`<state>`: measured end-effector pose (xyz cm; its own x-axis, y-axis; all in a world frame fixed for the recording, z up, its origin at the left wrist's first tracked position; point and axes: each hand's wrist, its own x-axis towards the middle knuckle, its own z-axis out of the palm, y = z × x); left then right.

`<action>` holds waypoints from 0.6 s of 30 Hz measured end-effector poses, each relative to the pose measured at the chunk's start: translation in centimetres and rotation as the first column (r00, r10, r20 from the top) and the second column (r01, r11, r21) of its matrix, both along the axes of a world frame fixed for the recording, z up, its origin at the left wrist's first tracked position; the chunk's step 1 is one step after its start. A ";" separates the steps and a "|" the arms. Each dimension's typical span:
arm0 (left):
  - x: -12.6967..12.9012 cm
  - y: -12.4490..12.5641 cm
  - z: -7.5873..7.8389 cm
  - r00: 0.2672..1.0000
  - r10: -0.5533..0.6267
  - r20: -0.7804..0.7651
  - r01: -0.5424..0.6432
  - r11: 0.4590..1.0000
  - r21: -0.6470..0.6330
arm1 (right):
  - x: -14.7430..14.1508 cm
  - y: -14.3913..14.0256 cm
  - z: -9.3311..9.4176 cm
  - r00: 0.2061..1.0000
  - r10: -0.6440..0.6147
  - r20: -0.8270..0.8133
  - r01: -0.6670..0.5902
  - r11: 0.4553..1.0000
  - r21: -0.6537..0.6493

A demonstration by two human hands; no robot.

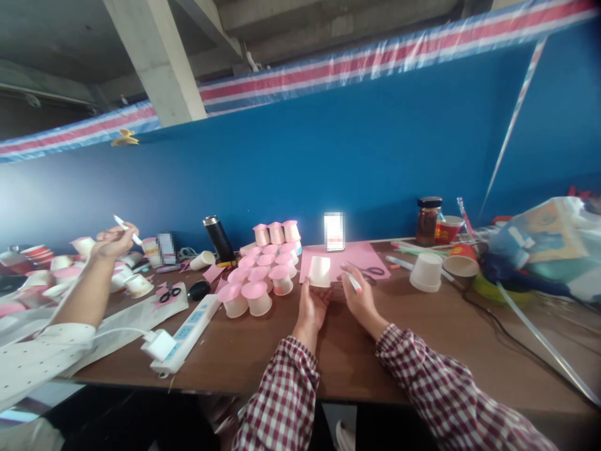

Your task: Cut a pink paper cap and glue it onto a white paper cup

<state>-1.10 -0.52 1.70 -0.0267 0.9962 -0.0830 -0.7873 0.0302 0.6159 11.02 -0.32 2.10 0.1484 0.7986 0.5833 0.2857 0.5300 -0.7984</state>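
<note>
My left hand [313, 308] has its fingers round the lower part of a white paper cup [320, 270], which looks upside down. Closed round a white marker with a pinkish-red end [354, 283], my right hand [361, 302] is just right of the cup. Behind both hands lies a sheet of pink paper [312, 252], with dark-handled scissors [373, 270] on it. Left of my left hand, several cups topped with pink paper discs [257, 294] stand close together, some of them stacked. Another white cup [426, 272] stands upside down to the right.
On the left, a co-worker's hand [113, 241] holds a white pen over many cups. A power strip [188, 335] with a charger, a black flask [218, 238], a phone [334, 232], a brown jar [428, 220], a red cup [460, 260] and a plastic bag [549, 250] are on the table.
</note>
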 end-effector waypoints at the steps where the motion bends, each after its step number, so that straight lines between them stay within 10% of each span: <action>1: 0.0 0.0 0.0 1.000 -0.011 0.003 0.011 1.000 -0.009 | 0.0 0.0 0.0 1.000 -0.005 0.006 0.005 1.000 -0.004; 18: 0.0 0.0 0.5 0.987 0.072 0.146 -0.071 0.997 -0.012 | 0.0 0.2 -0.2 0.985 -0.043 0.169 0.043 0.999 0.001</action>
